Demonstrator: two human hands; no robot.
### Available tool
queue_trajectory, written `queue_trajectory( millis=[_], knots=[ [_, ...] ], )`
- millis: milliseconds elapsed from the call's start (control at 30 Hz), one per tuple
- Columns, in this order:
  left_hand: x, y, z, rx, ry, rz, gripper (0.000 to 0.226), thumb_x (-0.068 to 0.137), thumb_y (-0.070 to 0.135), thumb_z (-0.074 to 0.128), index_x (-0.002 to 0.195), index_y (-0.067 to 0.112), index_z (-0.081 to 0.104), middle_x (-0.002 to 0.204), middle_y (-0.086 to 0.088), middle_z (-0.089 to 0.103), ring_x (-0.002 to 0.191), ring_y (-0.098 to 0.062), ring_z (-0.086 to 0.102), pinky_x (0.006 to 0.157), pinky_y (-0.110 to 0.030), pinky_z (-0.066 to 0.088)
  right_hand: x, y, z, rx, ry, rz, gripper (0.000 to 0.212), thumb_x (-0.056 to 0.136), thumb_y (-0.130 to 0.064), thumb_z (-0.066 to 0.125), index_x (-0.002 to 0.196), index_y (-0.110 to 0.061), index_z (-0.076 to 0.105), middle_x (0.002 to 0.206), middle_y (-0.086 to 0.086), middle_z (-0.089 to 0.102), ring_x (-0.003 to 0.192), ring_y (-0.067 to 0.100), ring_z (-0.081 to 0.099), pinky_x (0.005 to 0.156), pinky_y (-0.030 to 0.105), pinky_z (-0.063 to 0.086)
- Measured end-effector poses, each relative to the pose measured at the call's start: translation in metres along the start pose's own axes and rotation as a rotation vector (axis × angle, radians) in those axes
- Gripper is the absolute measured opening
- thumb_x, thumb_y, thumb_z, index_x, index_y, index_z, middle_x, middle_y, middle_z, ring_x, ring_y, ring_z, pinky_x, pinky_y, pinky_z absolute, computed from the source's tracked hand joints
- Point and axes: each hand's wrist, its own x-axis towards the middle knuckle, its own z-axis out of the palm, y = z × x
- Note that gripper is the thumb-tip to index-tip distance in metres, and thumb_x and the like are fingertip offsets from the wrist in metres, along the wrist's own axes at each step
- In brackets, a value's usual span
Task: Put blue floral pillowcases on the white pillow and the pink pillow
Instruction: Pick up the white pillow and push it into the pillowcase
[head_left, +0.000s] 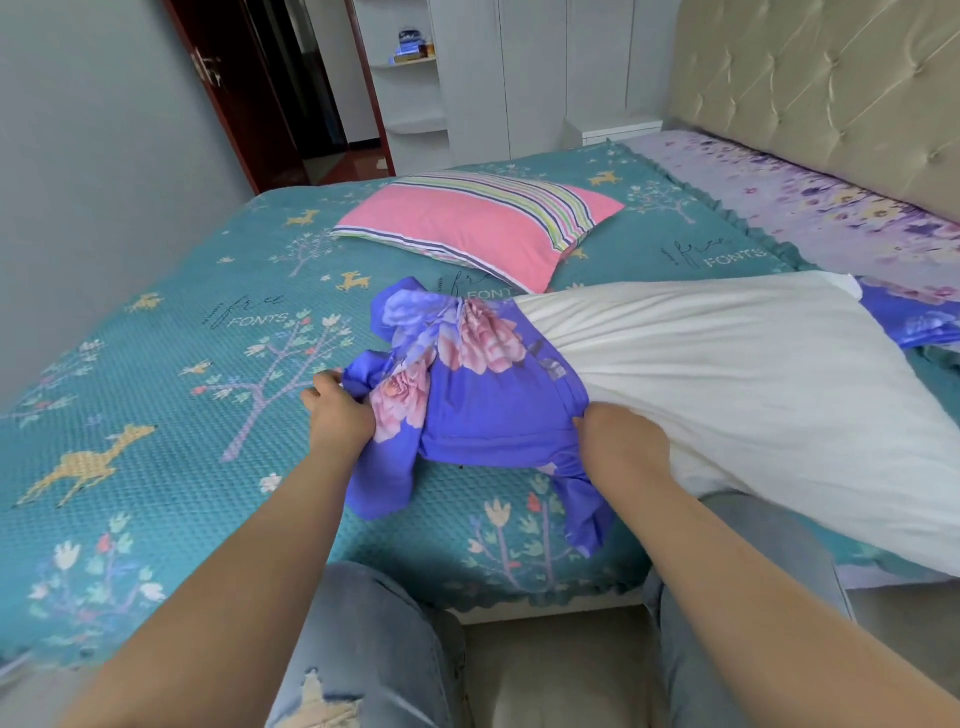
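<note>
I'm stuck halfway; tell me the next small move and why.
Probably pull the pillowcase further along the white pillow with both hands, left hand and right hand: they grip its bunched fabric, and only one end is covered.

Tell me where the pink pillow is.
The pink pillow lies bare on the teal bedspread, beyond the white pillow.
</note>
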Motion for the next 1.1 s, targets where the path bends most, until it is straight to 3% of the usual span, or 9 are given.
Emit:
queue_trajectory(
  millis=[167,300,467,533,633,733,867,967,1100],
  knots=[
    [-0.008,0.007,-0.009,0.241,0.013,0.17,0.027,0.085,0.027,0.058,0.108,0.014,0.053,0.108,-0.015,0.064,0.102,-0.037,0.057,0.083,-0.039,0.045,0.007,-0.008,-0.003,-0.034,-0.081,0.028,0.025,0.099,-0.017,0.042,0.117,-0.015,0.058,0.119,0.006,0.062,0.111,0.024,0.059,0.086,0.029,0.046],
    [-0.009,0.019,-0.009,0.105,-0.098,0.299,0.036,0.085,0.03,0.064,0.115,0.017,0.049,0.099,-0.003,0.06,0.09,-0.029,0.059,0.074,-0.031,0.039,0.004,-0.009,-0.002,0.037,-0.07,0.047,0.023,0.099,-0.016,0.041,0.114,-0.014,0.058,0.116,0.006,0.063,0.107,0.024,0.06,0.081,0.029,0.046],
    [-0.004,0.015,-0.009,0.067,-0.344,0.457,0.015,0.089,0.021,0.061,0.104,0.02,0.062,0.097,-0.002,0.065,0.086,-0.018,0.059,0.077,-0.023,0.04,-0.005,-0.016,-0.004,0.345,0.454,-0.091,0.014,0.093,-0.012,0.046,0.086,-0.004,0.055,0.072,0.014,0.062,0.064,0.034,0.061,0.051,0.03,0.03],
    [0.0,0.01,-0.013,0.126,-0.4,0.425,0.012,0.09,0.022,0.061,0.099,0.016,0.066,0.09,-0.007,0.066,0.083,-0.019,0.058,0.074,-0.026,0.041,-0.003,-0.018,-0.005,0.522,0.361,-0.023,0.021,0.099,-0.017,0.037,0.095,-0.003,0.052,0.084,0.018,0.063,0.076,0.037,0.059,0.058,0.036,0.036],
    [0.001,0.003,-0.012,0.325,-0.267,0.412,0.022,0.09,0.024,0.061,0.08,0.005,0.066,0.08,-0.017,0.06,0.079,-0.029,0.054,0.068,-0.031,0.036,0.001,-0.02,0.0,0.654,0.267,0.069,0.024,0.101,-0.022,0.03,0.1,-0.006,0.047,0.09,0.017,0.063,0.082,0.038,0.059,0.062,0.037,0.038],
    [-0.004,0.006,-0.005,0.48,-0.067,0.467,0.02,0.09,0.025,0.059,0.096,0.01,0.069,0.111,-0.016,0.05,0.104,-0.036,0.044,0.089,-0.039,0.036,0.003,-0.024,0.002,0.671,0.24,0.081,0.027,0.102,-0.029,0.03,0.101,-0.008,0.046,0.088,0.017,0.064,0.083,0.037,0.06,0.06,0.035,0.033],
    [-0.002,0.033,-0.015,0.457,0.215,0.686,0.017,0.086,0.022,0.056,0.089,0.01,0.067,0.116,-0.013,0.054,0.106,-0.038,0.045,0.087,-0.044,0.035,0.009,-0.017,0.001,0.585,0.197,0.086,0.051,0.092,-0.056,0.041,0.1,-0.007,0.051,0.092,0.015,0.066,0.088,0.036,0.061,0.062,0.036,0.036],
    [0.006,0.05,-0.021,0.426,0.058,0.75,0.032,0.087,0.027,0.04,0.087,0.002,0.06,0.09,-0.023,0.062,0.088,-0.04,0.056,0.074,-0.04,0.04,0.013,-0.011,0.002,0.567,0.137,0.073,0.051,0.089,-0.056,0.048,0.096,-0.006,0.053,0.096,0.016,0.065,0.091,0.035,0.06,0.064,0.035,0.038],
    [0.008,0.048,-0.012,0.363,-0.141,0.505,0.022,0.099,0.017,0.038,0.1,-0.001,0.052,0.101,-0.033,0.06,0.095,-0.044,0.057,0.078,-0.041,0.042,0.011,-0.006,0.006,0.545,0.114,0.058,0.043,0.094,-0.049,0.046,0.099,-0.007,0.052,0.096,0.017,0.065,0.092,0.035,0.06,0.063,0.033,0.034]
  ],
)
